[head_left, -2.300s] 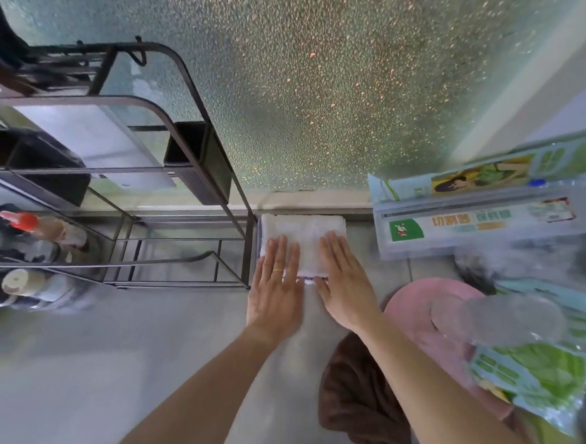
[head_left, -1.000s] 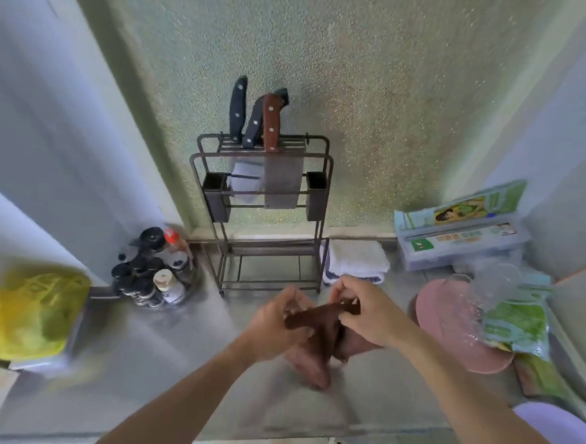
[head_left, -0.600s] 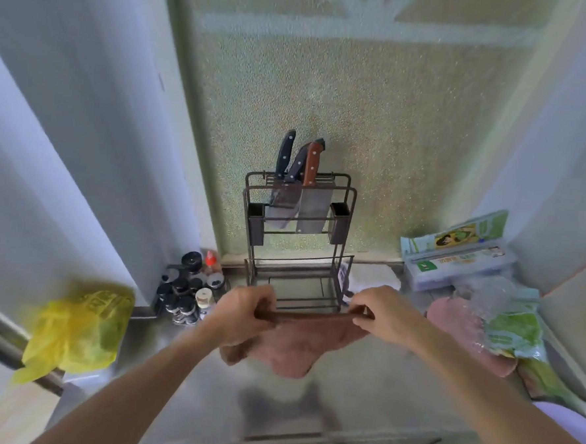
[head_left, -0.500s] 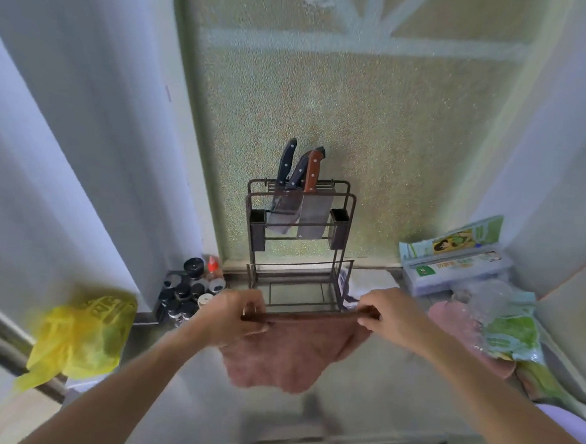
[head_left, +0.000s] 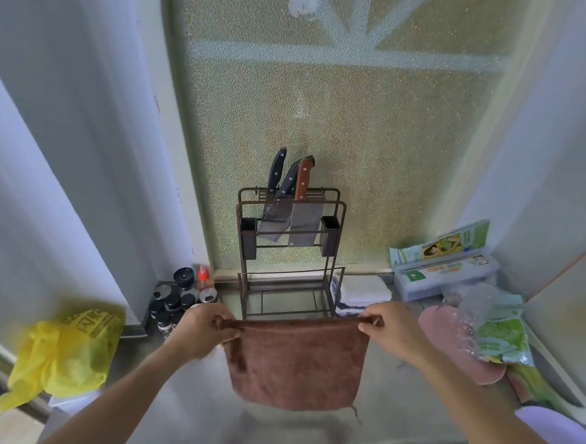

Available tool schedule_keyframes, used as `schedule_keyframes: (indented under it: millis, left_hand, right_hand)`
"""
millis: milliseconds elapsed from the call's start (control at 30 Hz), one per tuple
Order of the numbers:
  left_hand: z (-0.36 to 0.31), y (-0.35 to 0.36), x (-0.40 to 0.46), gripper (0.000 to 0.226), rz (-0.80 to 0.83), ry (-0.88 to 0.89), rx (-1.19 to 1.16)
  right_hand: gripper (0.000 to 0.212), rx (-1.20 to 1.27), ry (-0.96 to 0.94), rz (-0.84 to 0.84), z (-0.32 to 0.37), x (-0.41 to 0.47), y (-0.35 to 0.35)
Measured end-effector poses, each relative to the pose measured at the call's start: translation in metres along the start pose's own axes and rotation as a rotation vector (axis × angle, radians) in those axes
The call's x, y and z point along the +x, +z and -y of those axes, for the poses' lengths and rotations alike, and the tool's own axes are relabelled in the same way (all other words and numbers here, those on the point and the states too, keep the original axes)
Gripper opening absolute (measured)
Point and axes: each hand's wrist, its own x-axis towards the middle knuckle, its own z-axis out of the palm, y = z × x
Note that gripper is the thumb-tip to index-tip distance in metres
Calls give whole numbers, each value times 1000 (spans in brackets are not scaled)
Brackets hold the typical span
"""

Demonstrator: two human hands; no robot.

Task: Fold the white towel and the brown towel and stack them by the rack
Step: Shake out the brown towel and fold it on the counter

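Observation:
The brown towel [head_left: 296, 362] hangs spread out above the counter. My left hand [head_left: 202, 329] pinches its upper left corner and my right hand [head_left: 391, 327] pinches its upper right corner, with the top edge stretched taut between them. The white towel [head_left: 363, 289] lies folded on the counter just right of the dark wire knife rack [head_left: 288, 256], behind my right hand.
Three knives stand in the rack's top. Several spice jars [head_left: 180, 297] sit left of it. A yellow plastic bag [head_left: 67, 348] lies at the left. Cling-film boxes [head_left: 446, 269], a pink board [head_left: 459, 345] and green packets [head_left: 501, 334] crowd the right.
After pressing the folded white towel down by the rack, both hands picked up the crumpled brown towel, lifted it and pulled it open; it now hangs flat and fully spread.

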Motion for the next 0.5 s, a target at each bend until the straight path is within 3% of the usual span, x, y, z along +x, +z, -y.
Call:
schedule_keyframes:
  millis: [133,233,367,500]
  left_hand:
    - [-12,10,18,15,-155,-21,-68]
    - [-22,3,22,17,-219,26,-153]
    - [-21,-1,10,15,-147,71,-223]
    - [4,29,-2,14,-60,7,-242]
  right_hand:
    - [19,104,99,-80,-9,19,9]
    - [15,119,73,-173,-16,25,4]
    - [11,121,12,-182,-32,13,4]
    - [15,145,66,-108,-64,-5,39]
